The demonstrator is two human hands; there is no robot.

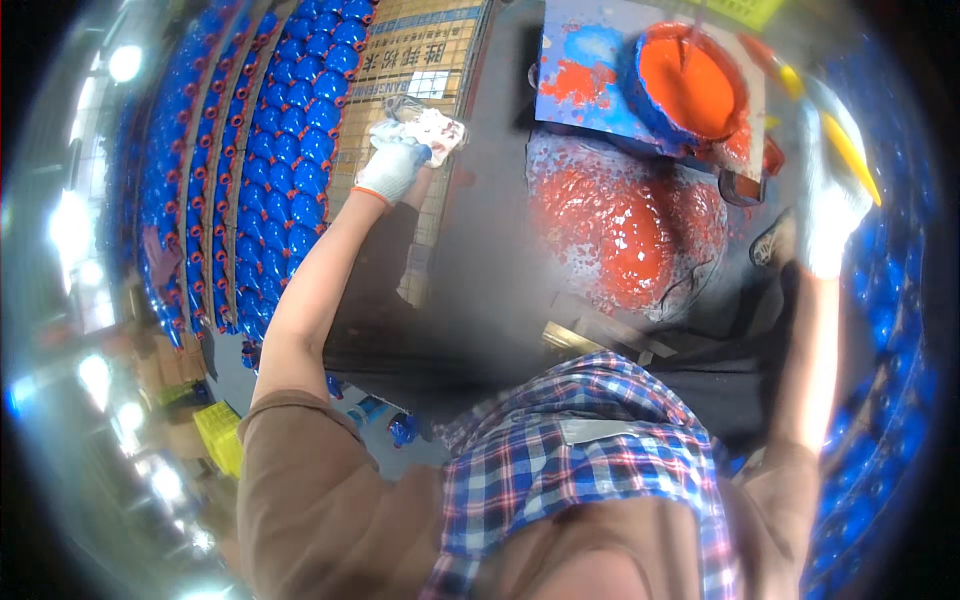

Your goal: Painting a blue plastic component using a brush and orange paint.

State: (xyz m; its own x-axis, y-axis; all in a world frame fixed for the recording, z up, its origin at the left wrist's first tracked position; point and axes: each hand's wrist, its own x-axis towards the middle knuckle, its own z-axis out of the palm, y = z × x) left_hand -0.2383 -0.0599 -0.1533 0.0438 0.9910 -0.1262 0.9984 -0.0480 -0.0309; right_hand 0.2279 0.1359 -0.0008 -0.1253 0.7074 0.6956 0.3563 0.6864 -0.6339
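Observation:
My left hand (pixel 397 168), in a white knit glove with an orange cuff, is closed on a crumpled white rag (pixel 435 132) with dark red stains. The rag is over the edge of a tan printed cardboard sheet (pixel 400 75). Far out to the right, my right hand (pixel 835 215), also in a white glove, grips a yellow-handled tool (pixel 850 160). Its far end looks red and points toward a round bucket of orange-red paint (pixel 690 85); the tip is too blurred to name.
The bucket stands on a paint-splashed board (pixel 580 75). Below it lies a lumpy mass coated in red paint (pixel 635 230). Rows of glossy blue parts with orange-red ends (pixel 300 130) line the left, and more blue parts (pixel 890 380) the right. A yellow-green container (pixel 220 435) sits lower left.

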